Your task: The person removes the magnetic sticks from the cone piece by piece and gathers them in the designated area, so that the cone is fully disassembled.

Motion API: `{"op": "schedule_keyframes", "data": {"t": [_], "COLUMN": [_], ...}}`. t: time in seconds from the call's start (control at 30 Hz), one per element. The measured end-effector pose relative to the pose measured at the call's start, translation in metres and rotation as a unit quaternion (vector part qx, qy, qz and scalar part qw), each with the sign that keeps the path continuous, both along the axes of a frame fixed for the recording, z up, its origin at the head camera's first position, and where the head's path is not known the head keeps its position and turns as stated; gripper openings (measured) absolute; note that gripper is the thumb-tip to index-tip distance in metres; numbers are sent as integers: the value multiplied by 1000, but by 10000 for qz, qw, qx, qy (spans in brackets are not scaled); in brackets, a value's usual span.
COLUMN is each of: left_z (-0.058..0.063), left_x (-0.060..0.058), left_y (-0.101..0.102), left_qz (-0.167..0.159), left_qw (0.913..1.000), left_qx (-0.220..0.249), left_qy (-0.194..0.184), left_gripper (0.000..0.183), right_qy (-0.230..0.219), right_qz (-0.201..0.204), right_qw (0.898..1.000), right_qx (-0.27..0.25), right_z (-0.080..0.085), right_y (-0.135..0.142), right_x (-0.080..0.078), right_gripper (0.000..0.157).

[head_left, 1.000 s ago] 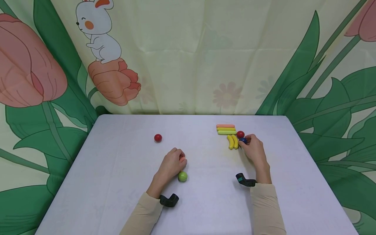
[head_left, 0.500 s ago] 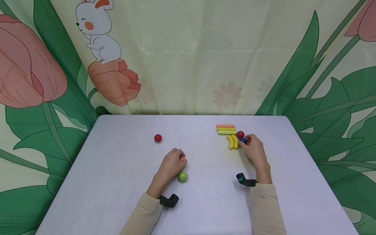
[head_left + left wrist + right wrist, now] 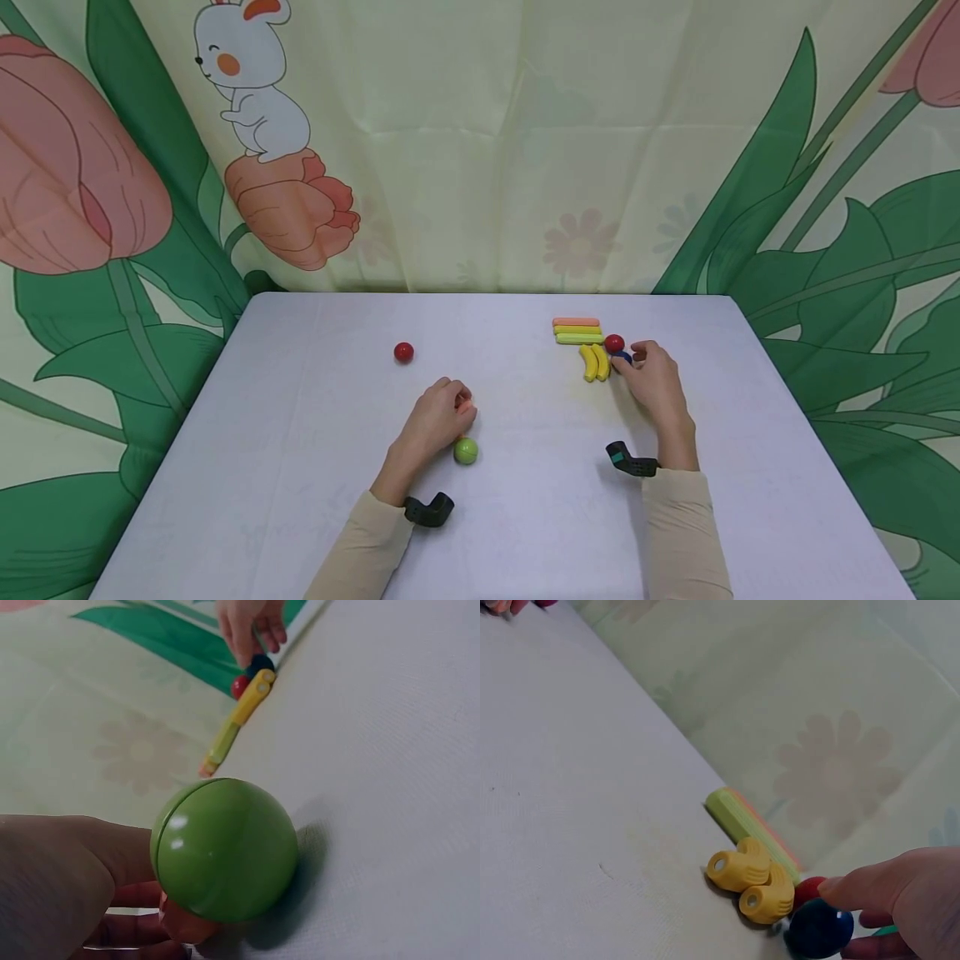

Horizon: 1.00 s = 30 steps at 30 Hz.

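Observation:
My left hand point(image 3: 437, 421) rests low over the table, its curled fingers holding a small orange piece point(image 3: 187, 924), mostly hidden by the fingers and the ball. Beside that hand's thumb sits a glossy green ball point(image 3: 466, 451), large in the left wrist view. At the right, my right hand point(image 3: 656, 383) is at a dark blue ball point(image 3: 820, 928); thumb and fingertips stand parted around its side. Touching or close by are a red ball point(image 3: 614, 343) and two small yellow toy bananas point(image 3: 595, 363).
Three sticks, orange, yellow and light green point(image 3: 578, 337), lie side by side behind the bananas. Another red ball point(image 3: 403, 352) sits alone at the back left. A white cloth covers the table point(image 3: 300, 467); a printed curtain point(image 3: 480, 167) hangs behind its far edge.
My right hand has drawn slightly to the right, its index finger lifting off the blue ball, which stays beside the red one. The left hand has hardly moved.

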<state>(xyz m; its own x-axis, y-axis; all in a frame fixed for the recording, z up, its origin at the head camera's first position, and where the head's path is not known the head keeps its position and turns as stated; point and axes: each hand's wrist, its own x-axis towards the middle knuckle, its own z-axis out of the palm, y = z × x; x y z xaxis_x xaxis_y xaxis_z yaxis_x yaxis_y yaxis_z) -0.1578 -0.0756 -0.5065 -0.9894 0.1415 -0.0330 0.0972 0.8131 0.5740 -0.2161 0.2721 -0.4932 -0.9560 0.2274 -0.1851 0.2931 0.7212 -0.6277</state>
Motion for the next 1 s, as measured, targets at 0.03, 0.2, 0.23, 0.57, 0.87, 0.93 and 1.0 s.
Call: {"op": "schedule_keyframes", "data": {"t": [0.03,0.2,0.23,0.57,0.87,0.93,1.0], "left_z": [1,5,6,8,9,8,8], "left_x": [0,2,2,4,4,4,4], "left_y": [0,-2,-3,-2,2,2,3], "left_qz": [3,-12,-30,-158,-295,-319,-333], "left_qw": [10000,9996,9996,9995,9992,9990,9989], "left_qx": [-5,84,85,-125,-252,-290,-316], "left_qy": [-44,-272,-286,-222,47,78,99], "left_gripper": [22,28,28,22,20,22,24], "right_qy": [6,92,110,232,673,720,746], "right_qz": [-13,-8,-8,-92,265,349,421], "right_qw": [10000,10000,9999,9997,9974,9968,9963], "right_qx": [-5,-14,-22,-52,61,44,8], "right_z": [0,4,5,17,24,25,26], "right_y": [0,3,3,-7,-28,-34,-39], "right_x": [0,2,3,5,9,9,9], "right_gripper": [60,60,60,57,48,47,48]}}
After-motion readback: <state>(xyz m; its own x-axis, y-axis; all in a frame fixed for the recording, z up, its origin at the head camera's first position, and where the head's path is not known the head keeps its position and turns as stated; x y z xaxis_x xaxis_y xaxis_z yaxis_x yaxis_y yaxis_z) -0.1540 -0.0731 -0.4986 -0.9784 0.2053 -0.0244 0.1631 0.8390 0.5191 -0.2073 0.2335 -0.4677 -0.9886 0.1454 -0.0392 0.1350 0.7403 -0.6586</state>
